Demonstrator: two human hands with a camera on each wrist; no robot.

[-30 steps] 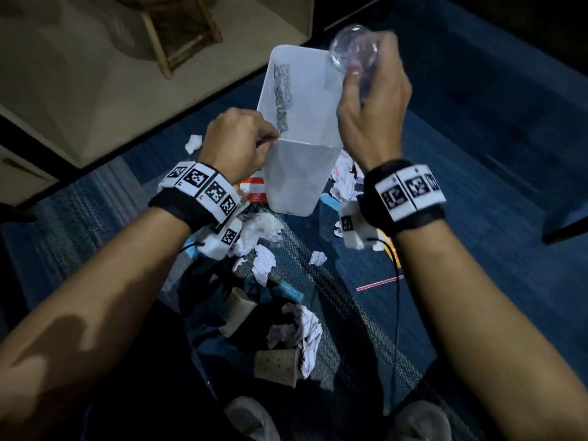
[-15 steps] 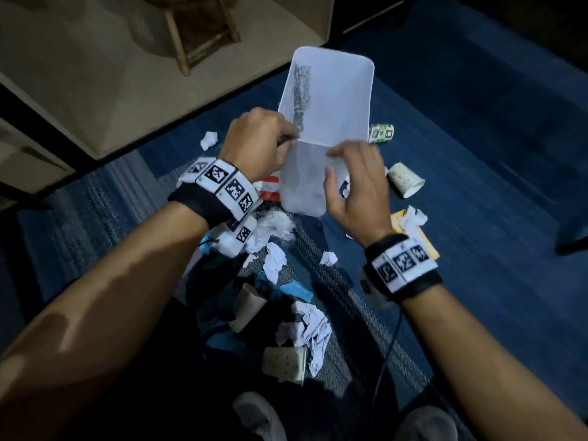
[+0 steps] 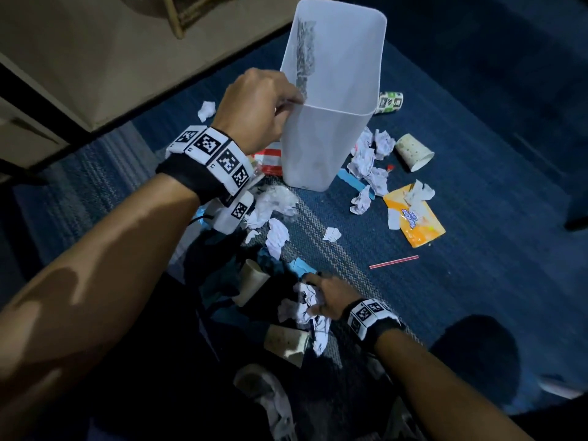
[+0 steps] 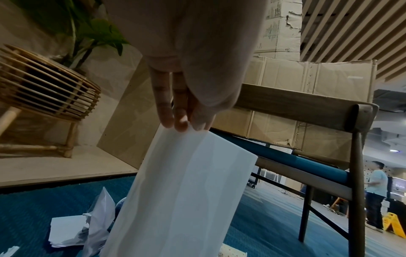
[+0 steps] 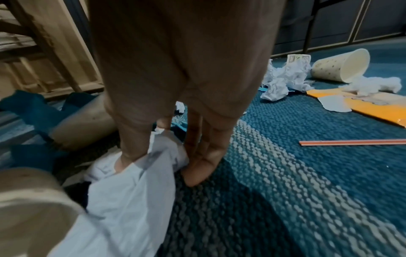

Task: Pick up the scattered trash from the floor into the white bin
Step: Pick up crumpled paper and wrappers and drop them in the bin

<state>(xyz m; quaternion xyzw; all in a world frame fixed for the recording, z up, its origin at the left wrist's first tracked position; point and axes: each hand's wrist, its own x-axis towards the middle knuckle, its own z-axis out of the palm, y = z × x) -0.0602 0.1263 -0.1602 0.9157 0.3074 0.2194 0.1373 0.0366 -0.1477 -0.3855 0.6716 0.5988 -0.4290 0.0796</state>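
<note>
Blue carpet (image 3: 477, 154) littered with trash, the hands working at bin and paper.

Right hand (image 3: 331, 297) is closing thumb and fingers on crumpled white paper (image 3: 305, 308) lying directly under it; left hand (image 3: 254, 106) is pinching the rim of the tilted white bin (image 3: 334, 122), standing well beyond among scattered scraps.

Left hand (image 3: 254, 106) grips white bin (image 3: 327, 100) rim — right hand (image 3: 331, 297) pinches crumpled paper (image 3: 302, 308).
</note>
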